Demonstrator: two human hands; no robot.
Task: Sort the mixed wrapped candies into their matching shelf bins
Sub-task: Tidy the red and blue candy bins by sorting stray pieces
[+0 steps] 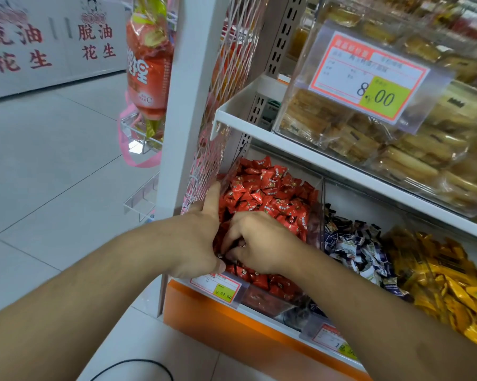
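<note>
A clear bin (318, 213) on the lower shelf is heaped with red wrapped candies (270, 188). Both my hands are inside its front part. My left hand (201, 237) rests against the pile by the bin's left wall, index finger straight and pointing up, thumb low at the front. My right hand (262, 240) lies knuckles-up on the red pile, its fingers curled down and pinching a small candy that is mostly hidden. To the right stand a bin of dark blue and white candies (355, 248) and one of yellow candies (451, 284).
A white upper shelf (259, 130) overhangs the bins, carrying a clear box of wrapped pastries (341, 133) with an 8.00 price tag (369, 78). A white wire grid panel (218, 105) closes the shelf's left end. Orange drink bottles (149, 64) hang further left over tiled floor (53, 174).
</note>
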